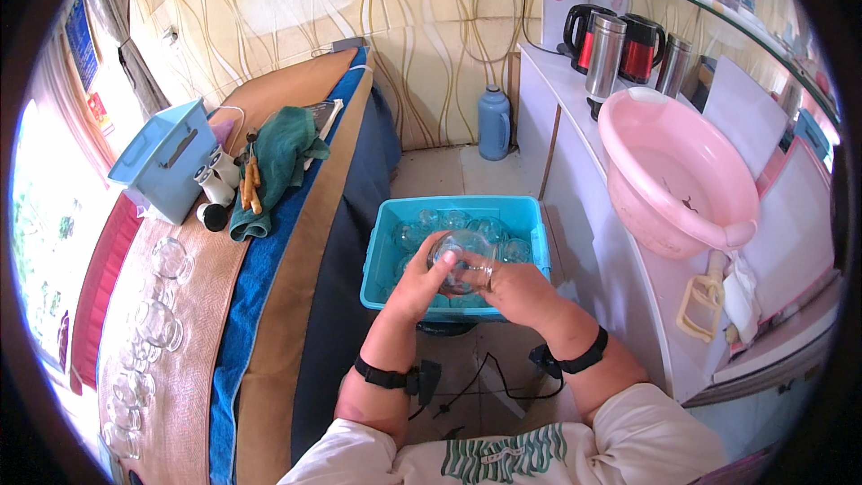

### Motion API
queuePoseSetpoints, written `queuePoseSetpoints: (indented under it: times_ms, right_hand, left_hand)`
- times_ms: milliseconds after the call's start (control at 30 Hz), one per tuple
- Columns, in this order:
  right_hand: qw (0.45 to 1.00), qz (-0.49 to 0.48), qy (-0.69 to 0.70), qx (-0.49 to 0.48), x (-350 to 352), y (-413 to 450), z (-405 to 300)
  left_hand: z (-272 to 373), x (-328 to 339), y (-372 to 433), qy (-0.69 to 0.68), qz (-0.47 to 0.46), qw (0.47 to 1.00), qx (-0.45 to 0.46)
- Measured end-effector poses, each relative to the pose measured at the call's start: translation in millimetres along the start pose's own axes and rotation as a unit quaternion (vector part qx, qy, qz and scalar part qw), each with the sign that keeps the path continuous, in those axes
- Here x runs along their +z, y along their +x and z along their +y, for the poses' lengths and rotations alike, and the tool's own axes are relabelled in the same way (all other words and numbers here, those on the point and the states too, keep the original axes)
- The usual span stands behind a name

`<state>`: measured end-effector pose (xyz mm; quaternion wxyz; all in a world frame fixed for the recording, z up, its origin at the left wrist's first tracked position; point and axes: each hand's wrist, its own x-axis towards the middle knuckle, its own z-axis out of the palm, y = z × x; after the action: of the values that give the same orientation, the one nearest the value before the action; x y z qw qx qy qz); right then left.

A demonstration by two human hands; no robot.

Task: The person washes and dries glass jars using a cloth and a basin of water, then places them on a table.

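Over a turquoise plastic bin point(458, 203), my left hand point(424, 276) grips a clear glass cupping jar point(475, 249) from the left, its thumb across the glass. My right hand point(515, 286) is at the jar's right end, by its rim, with some fingers seen through the glass or inside it; which of the two I cannot tell. Several more glass jars point(516, 249) lie in the bin below both hands. On the bed to the left, other glass jars point(159, 325) form a rough row on a woven mat point(195, 323).
A light blue box point(165, 165), white bottles point(215, 187) and a green towel point(279, 162) lie on the bed. At right, a counter bears a pink basin point(619, 168), kettles point(636, 54) and steel flasks point(605, 57). A blue thermos point(493, 124) stands by the wall.
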<state>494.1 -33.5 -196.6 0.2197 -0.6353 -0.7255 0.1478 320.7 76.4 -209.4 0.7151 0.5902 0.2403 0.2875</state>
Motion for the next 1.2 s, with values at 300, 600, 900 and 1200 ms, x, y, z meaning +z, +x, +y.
queuePoseSetpoints:
  times_ms: [300,600,900,1200]
  right_hand:
    - [0.882,-0.079,0.458,0.074,-10.9,-6.4,-0.5]
    - [0.768,-0.079,0.633,0.055,-18.3,-7.8,10.8]
    - [0.812,0.036,0.579,0.071,-18.9,-2.2,23.1]
    - [0.818,0.145,0.544,0.121,-22.2,0.5,35.2]
  left_hand:
    - [-1.6,7.3,3.9,0.062,-0.007,0.991,0.121]
    - [-1.8,9.3,7.0,0.105,0.017,0.969,0.221]
    - [-3.6,5.2,6.4,0.063,0.062,0.977,0.192]
    - [-8.1,-6.1,11.0,-0.124,0.122,0.974,0.147]
